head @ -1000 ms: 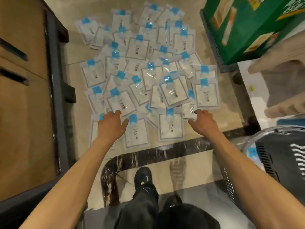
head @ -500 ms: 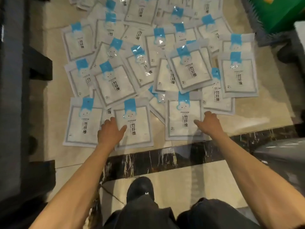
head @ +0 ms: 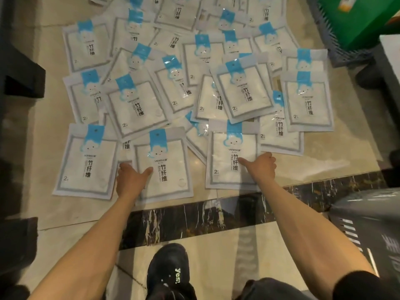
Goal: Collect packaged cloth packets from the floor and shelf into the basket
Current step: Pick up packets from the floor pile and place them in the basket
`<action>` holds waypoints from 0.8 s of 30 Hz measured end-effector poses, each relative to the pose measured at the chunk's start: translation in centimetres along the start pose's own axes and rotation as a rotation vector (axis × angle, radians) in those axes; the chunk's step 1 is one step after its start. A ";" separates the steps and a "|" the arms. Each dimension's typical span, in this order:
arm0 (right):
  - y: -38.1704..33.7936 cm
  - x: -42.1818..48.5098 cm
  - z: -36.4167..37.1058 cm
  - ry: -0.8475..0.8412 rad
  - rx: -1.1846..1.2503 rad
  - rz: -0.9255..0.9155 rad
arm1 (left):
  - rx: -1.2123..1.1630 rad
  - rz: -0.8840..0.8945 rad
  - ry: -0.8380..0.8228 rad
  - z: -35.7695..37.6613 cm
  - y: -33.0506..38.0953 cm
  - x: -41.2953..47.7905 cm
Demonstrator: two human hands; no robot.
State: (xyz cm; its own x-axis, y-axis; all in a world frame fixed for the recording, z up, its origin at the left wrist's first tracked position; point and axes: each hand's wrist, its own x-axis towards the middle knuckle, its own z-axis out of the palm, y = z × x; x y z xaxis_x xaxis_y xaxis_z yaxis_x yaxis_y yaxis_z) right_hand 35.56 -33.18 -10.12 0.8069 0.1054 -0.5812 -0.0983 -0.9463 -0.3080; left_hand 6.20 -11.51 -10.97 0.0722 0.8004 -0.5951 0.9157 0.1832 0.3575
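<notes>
White-and-blue right across the beige floor (head: 216,252): dozens of cloth packets (head: 240,94), overlapping in a loose heap from the black marble strip (head: 184,219) up past the far edge of view. Barely started, by the look of it, with none lifted and nearly the whole heap left to gather. Left hand (head: 132,180) down at the heap's near edge, thumb splayed over the left side of the nearest packet (head: 171,152), fingers lowered beside it, gripping nothing. Right hand (head: 260,167) down too, thumb stretched across the next packet (head: 225,148), fingers bent at its right edge; cannot tell whether tucked under it. Probably the basket (head: 368,224), that dark grey slotted wall at the lower right, close beside the right forearm; inside out of view, so no saying what lies in it. Off the heap's far right corner, a green carton (head: 357,18) sitting in a dark mesh crate (head: 324,40), contents hidden. No shelf packets to be made out
</notes>
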 end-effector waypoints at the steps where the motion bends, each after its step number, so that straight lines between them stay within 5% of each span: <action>1: -0.1 0.0 0.2 -0.007 0.028 0.016 | -0.008 -0.027 -0.007 0.1 0.1 0.0; 5: 0.3 0.2 0.3 -0.060 0.160 0.034 | -0.197 -0.066 0.001 0.1 0.7 -0.6; 10: -0.6 -4.2 -3.1 -0.219 0.601 0.025 | -0.497 -0.030 -0.108 -2.5 1.2 -3.7; 24: -6.7 -26.0 -25.9 -0.450 0.748 -0.006 | -0.449 0.076 -0.348 -25.4 16.1 -22.8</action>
State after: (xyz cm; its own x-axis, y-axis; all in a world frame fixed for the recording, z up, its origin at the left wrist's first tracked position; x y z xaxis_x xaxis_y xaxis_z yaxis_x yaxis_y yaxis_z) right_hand 30.27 -37.47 26.56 0.5175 0.3699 -0.7716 -0.5785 -0.5132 -0.6340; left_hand 9.29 -12.32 26.64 0.3264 0.5996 -0.7308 0.6508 0.4181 0.6337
